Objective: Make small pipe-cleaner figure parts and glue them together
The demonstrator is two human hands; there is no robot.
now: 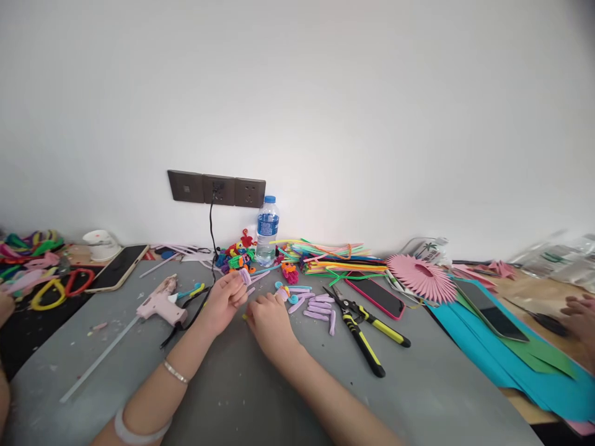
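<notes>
Containers: locate the clear bottle (267,233) with its blue cap and blue label, standing upright on the grey bench (223,393) beyond your hands, close to the wall. Its contents look clear; the fill level cannot be read with certainty. At the far left, a white cup (103,246) stands beside a black-faced phone (119,267) (the inside of the cup is too small to make out).

Workpiece: the lilac piece (244,276) is at the fingertips of your left grip (226,296), raised above the bench. The left thumb and fingers are together, clamped on the lilac piece, which protrudes past them toward the bottle. Your right grip (271,317) is lower and just beside the left, back of the hand upward, fingers curled; whether it is clamped on anything cannot be told.

Adjacent items: a small figure with blue curls (284,293) lies just beyond your right knuckles. To its right, loose lilac lengths (318,308) lie side by side. Next to these, the yellow-and-black cutters (360,316) lie with handles apart, pointing toward you and rightward. The pink glue gun (160,305) rests left of your left wrist
</notes>
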